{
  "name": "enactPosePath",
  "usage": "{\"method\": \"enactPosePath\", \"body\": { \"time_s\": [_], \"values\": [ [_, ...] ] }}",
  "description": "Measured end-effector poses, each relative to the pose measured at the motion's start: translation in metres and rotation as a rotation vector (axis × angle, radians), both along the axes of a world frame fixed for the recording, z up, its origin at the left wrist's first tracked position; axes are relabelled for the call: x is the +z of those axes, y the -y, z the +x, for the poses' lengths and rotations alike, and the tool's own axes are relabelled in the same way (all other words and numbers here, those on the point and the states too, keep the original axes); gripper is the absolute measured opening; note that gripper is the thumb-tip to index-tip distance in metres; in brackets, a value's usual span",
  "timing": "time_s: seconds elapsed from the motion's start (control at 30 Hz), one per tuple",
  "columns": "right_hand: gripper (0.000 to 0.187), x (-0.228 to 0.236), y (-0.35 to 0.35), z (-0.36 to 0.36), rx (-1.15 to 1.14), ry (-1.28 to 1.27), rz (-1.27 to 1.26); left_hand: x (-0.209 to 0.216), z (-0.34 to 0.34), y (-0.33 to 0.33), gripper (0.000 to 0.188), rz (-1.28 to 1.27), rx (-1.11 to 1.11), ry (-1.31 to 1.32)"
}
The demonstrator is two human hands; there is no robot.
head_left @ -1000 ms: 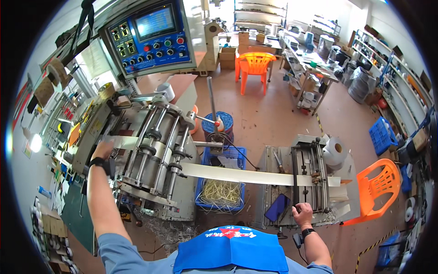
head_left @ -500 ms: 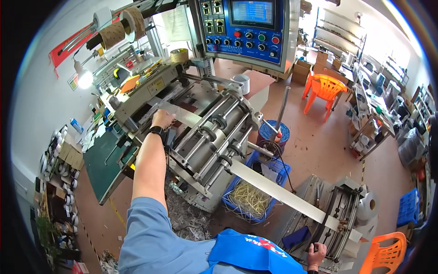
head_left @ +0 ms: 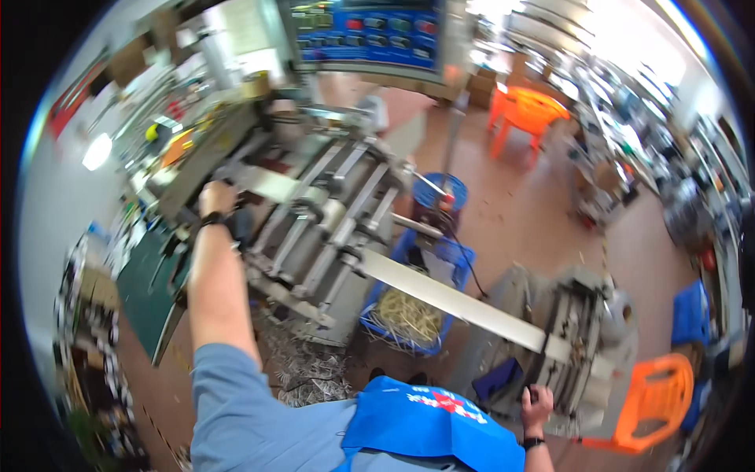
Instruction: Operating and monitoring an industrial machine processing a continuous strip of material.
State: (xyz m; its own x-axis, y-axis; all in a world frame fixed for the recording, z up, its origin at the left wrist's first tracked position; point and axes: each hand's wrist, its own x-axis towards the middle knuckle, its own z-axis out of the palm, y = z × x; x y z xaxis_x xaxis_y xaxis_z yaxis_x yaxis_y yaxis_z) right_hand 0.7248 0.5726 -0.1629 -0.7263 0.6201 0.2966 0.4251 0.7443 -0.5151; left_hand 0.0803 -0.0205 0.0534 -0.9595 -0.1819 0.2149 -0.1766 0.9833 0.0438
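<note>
My left hand (head_left: pixel 218 198) reaches out to the left side of the roller machine (head_left: pixel 314 228), beside the near end of a flat press section. Its fingers are smeared by motion, so their grip does not show. A long pale strip (head_left: pixel 464 303) runs from near that hand through the metal rollers, then down to a smaller feeding unit (head_left: pixel 562 354) at the lower right. Below this unit my right hand (head_left: pixel 537 409) is held with curled fingers, and a small dark thing shows at the fingertips. A dark blue flat object (head_left: pixel 497 379) lies just left of it.
A blue basket (head_left: pixel 367 322) of shredded strips stands under the pale strip. Behind it is a blue-topped bin (head_left: pixel 440 193). A control panel (head_left: pixel 370 35) hangs above. Orange chairs stand at the far right (head_left: pixel 527 110) and near right (head_left: pixel 653 401). Scrap (head_left: pixel 303 370) covers the floor below the machine.
The whole view has shifted, so the machine sits further left in the picture. My left hand has moved slightly left along the machine. My right hand stays beside the feeding unit.
</note>
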Motion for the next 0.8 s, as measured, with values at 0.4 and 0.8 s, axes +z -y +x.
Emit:
{"method": "enactPosePath", "body": {
  "time_s": [0.4, 0.8],
  "values": [
    [0.018, 0.009, 0.000, -0.002, -0.091, -0.030, 0.017, -0.025, -0.050, 0.007, 0.023, 0.448, -0.385, -0.159],
    [0.016, 0.009, 0.000, -0.003, -0.071, -0.017, 0.045, -0.025, -0.043, 0.007, 0.023, 0.332, -0.350, -0.213]
  ]
}}
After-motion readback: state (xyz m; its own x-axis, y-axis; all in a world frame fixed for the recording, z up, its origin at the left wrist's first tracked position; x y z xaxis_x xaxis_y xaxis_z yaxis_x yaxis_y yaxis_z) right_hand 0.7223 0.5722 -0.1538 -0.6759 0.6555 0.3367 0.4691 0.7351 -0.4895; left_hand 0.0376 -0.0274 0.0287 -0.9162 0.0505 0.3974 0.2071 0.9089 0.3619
